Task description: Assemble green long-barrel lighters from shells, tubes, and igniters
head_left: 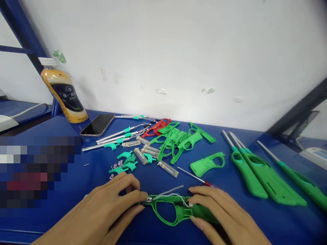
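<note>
A green plastic lighter shell (171,211) lies on the blue table (255,217) near the front edge, with a thin white wire (170,195) running over it. My left hand (109,209) pinches the shell's left end, where a small metal part sits. My right hand (219,216) grips the shell's right end, fingers curled over it. A red-handled screwdriver (195,177) lies just behind my right hand.
Behind lie a pile of green and red shells (178,137), clear tubes (167,168), teal triggers (126,163) and metal rods (114,136). Assembled green lighters (258,172) lie right. A phone (98,124) and a bottle (63,93) stand back left by the wall.
</note>
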A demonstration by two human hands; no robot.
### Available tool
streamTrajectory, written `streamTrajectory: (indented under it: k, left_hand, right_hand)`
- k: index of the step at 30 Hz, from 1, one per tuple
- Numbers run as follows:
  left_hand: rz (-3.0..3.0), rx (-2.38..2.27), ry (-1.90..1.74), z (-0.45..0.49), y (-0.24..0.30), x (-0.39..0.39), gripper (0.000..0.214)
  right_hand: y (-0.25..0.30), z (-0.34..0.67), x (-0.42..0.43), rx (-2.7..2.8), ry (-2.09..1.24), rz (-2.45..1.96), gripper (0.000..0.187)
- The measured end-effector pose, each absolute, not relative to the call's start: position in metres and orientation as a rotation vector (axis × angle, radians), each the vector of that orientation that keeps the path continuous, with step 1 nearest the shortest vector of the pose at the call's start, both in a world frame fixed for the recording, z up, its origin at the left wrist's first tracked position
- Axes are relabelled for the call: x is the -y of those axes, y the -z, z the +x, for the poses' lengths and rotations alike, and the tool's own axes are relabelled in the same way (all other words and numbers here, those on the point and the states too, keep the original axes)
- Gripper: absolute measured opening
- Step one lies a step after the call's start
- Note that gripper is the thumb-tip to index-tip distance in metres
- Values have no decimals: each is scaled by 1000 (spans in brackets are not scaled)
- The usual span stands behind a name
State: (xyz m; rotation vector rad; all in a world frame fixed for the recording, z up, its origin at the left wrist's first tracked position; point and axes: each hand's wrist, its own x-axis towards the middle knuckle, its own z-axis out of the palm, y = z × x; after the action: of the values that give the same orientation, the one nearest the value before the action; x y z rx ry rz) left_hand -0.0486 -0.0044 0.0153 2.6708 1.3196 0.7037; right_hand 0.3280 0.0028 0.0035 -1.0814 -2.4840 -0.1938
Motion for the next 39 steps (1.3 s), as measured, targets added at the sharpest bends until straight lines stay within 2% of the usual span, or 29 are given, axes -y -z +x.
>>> streamTrajectory:
  k: [3, 8, 12, 23, 28, 33, 36, 39]
  left_hand:
    - [2669, -1303, -655, -45, -17, 4, 45]
    - [2645, -1318, -662, -41, -15, 2, 31]
    - [2665, -1317, -668, -40, -15, 4, 33]
    - [2692, -1332, -650, -42, -9, 4, 44]
    - [2720, -1313, -634, -43, -12, 4, 43]
    - [2830, -1420, -936, -43, -28, -9, 33]
    - [2864, -1571, -1155, -49, -35, -24, 41]
    - [2861, -1682, -1125, -60, -37, -36, 47]
  right_hand:
    - [-5, 322, -4, 2480, 122, -1118, 28]
    - [-11, 317, -5, 2391, 8, -1112, 25]
    - [-16, 317, -6, 2354, -31, -1011, 27]
    - [-17, 312, -3, 2314, 99, -899, 25]
    - [-15, 315, -3, 2336, 110, -893, 27]
    - [-13, 316, -4, 2325, 92, -895, 24]
    - [-12, 315, -5, 2326, 73, -886, 24]
    - [-13, 314, -5, 2320, 55, -881, 24]
